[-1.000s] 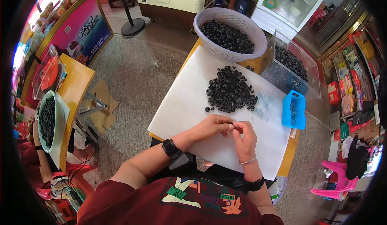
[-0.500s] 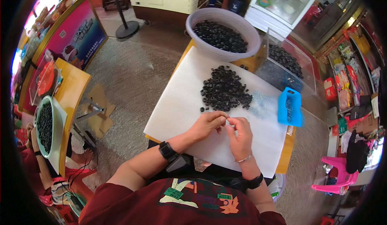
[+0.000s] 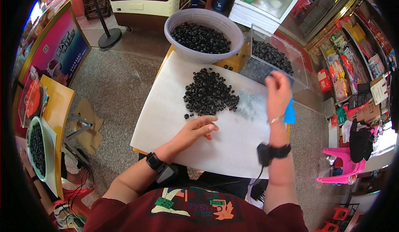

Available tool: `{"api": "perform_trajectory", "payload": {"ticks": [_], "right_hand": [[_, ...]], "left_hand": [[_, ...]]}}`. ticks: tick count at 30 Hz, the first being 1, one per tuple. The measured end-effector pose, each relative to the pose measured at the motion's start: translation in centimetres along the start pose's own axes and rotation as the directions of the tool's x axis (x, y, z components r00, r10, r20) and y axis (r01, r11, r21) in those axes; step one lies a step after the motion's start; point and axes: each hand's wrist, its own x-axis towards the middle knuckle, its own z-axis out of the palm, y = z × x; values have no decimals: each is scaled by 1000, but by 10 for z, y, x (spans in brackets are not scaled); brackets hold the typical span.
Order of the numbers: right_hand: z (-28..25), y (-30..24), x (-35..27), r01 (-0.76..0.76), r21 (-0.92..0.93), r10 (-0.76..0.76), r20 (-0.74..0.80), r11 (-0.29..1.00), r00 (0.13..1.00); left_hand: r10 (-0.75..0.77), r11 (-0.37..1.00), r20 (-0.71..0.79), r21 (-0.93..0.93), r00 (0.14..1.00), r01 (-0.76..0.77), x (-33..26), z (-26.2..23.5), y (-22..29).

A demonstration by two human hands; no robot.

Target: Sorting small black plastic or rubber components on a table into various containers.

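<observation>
Head view is showing us our two hands over a counter (image 3: 166,119) covered by a white foam sheet (image 3: 232,148). We are resting our left hand (image 3: 198,129) on the sheet, palm down with the fingers loosely curled and partly spread, just below a heap of small black rubber rings (image 3: 209,93); its fingertips are lying near a couple of stray rings at the heap's lower edge, and we cannot tell whether it is pinching one. We are lifting our right hand (image 3: 277,91) above the sheet's right side, its back toward the camera and its fingers bent together; whether anything is sitting inside them is hidden from us. Just left of that hand a small scatter of pale clear parts (image 3: 248,104) is lying on the sheet, touching the heap's right edge. A blue tray (image 3: 289,114) is peeking out beside the right wrist. Beyond the heap a lavender mesh basket (image 3: 183,47) is holding more black rings, and a clear plastic box (image 3: 286,61) just to its right is holding another batch.
</observation>
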Motion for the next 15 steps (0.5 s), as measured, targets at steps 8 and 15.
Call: {"api": "perform_trajectory", "payload": {"ticks": [8, 15], "right_hand": [[0, 61, 58, 106, -707, -292, -148, 699, 945], [41, 29, -66, 161, -115, -97, 427, 980, 899]], "left_hand": [[13, 999, -13, 50, 1000, -12, 7, -2, -8], [20, 987, 1, 159, 1000, -20, 3, 2, -4]]}}
